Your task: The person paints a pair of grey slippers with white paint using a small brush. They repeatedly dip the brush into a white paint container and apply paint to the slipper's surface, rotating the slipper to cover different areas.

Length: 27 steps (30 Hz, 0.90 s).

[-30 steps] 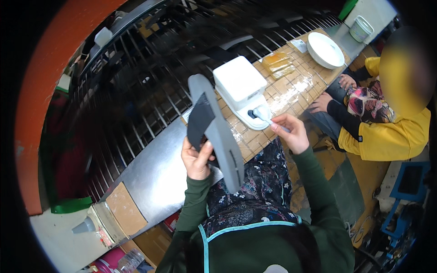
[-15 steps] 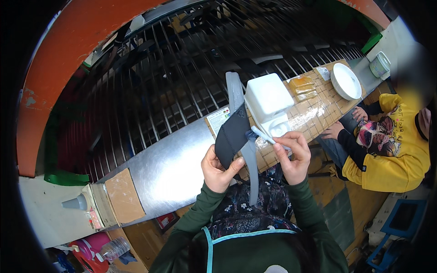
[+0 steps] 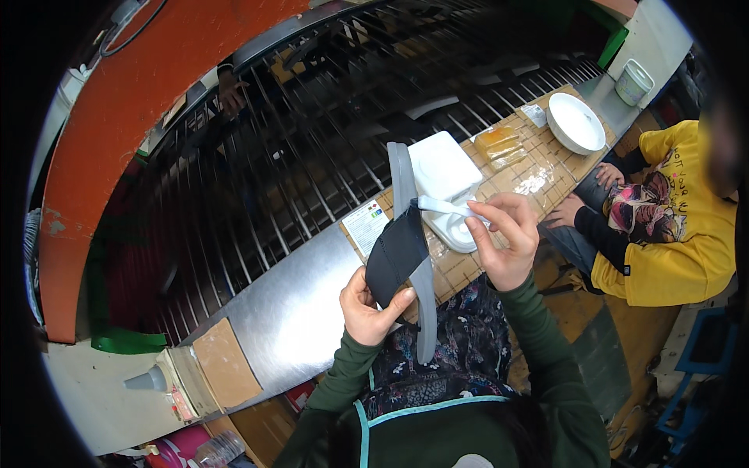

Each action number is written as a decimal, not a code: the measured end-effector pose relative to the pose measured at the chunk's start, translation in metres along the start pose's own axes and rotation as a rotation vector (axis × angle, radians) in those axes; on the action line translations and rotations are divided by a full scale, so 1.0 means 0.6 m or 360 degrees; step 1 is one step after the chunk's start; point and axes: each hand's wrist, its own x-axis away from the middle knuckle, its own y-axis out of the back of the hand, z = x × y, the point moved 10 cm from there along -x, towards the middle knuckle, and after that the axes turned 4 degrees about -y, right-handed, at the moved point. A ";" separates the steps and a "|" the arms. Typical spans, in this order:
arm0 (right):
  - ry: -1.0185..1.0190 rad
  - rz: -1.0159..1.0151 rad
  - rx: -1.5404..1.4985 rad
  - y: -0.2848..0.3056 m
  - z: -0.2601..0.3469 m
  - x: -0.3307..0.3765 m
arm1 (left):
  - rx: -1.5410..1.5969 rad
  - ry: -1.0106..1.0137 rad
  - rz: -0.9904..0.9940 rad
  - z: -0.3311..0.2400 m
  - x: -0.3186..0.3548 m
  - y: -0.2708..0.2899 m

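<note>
My left hand (image 3: 367,310) is closed on a slide sandal (image 3: 398,253) with a wide black strap and a grey sole, thumb and fingers pinching the strap's near side. The sandal is tipped on edge, its sole running away from me. In my right hand (image 3: 509,240), thumb and fingertips pinch the pale handle of a small brush (image 3: 446,206). Its dark tip lies against the far edge of the strap, near the sole. Just behind the brush stands a white plastic container (image 3: 443,160) with a low round-mouthed spout part (image 3: 456,232) at its near end.
A cardboard-covered board (image 3: 538,168) carries a wrapped amber block (image 3: 499,147) and a white bowl (image 3: 576,123). Beyond it runs a roller conveyor (image 3: 304,148) with dark items. A seated person in yellow (image 3: 663,234) is at right. A metal tabletop (image 3: 289,296) extends left.
The brush tip has moved away from me along the strap's edge, to its far corner. My right hand has shifted slightly away too. The whole view has tilted a little.
</note>
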 end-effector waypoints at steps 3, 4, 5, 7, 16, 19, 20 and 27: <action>0.0061 0.0029 0.0011 0.000 0.000 -0.002 | -0.0035 -0.0012 0.0003 -0.002 0.000 -0.001; 0.0071 0.0056 -0.0001 -0.001 0.000 -0.002 | -0.0048 -0.0019 -0.0001 -0.003 0.000 -0.001; 0.0088 0.0071 0.0010 -0.001 0.000 -0.001 | -0.0080 -0.0022 0.0003 -0.004 -0.001 -0.001; 0.0116 0.0104 0.0012 -0.001 0.001 -0.001 | -0.0140 -0.0034 0.0011 -0.007 -0.002 -0.002; 0.0209 0.0229 0.0049 0.009 0.003 -0.009 | -0.0233 -0.0030 0.0094 -0.017 -0.007 -0.009; 0.0189 0.0236 0.0020 0.015 -0.003 -0.014 | -0.0183 0.0006 0.0076 -0.016 -0.008 -0.013; 0.0178 0.0197 0.0022 0.019 -0.004 -0.015 | -0.0166 0.0006 0.0079 -0.016 -0.008 -0.015; 0.0178 0.0120 0.0037 0.026 -0.006 -0.011 | -0.0164 0.0011 0.0093 -0.014 -0.009 -0.017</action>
